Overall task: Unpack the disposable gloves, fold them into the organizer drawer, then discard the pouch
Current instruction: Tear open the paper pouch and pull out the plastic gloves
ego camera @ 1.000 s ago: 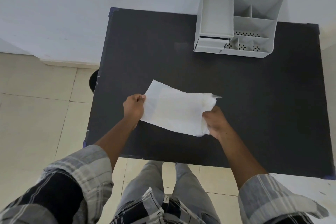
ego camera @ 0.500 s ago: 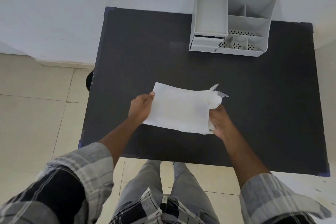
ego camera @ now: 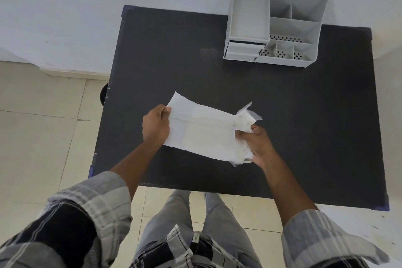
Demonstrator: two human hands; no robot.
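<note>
Fingers on our left hand [ego camera: 155, 124] pinch pouch [ego camera: 202, 132] closed end; right hand [ego camera: 258, 143] grips gloves [ego camera: 243, 119] bunching from torn mouth, above black table [ego camera: 282, 104]. Organizer [ego camera: 276, 28] at far edge, drawer [ego camera: 244, 49] pushed in. Gloves look feather-light, limp, slippery: we'd grab bunch whole. No readable print.

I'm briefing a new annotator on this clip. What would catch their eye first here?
The white pouch stands out against the black table, held near its middle between the left hand and the right hand, which pulls crumpled translucent gloves from its open end. Next, the grey organizer at the table's far edge against the wall.
</note>
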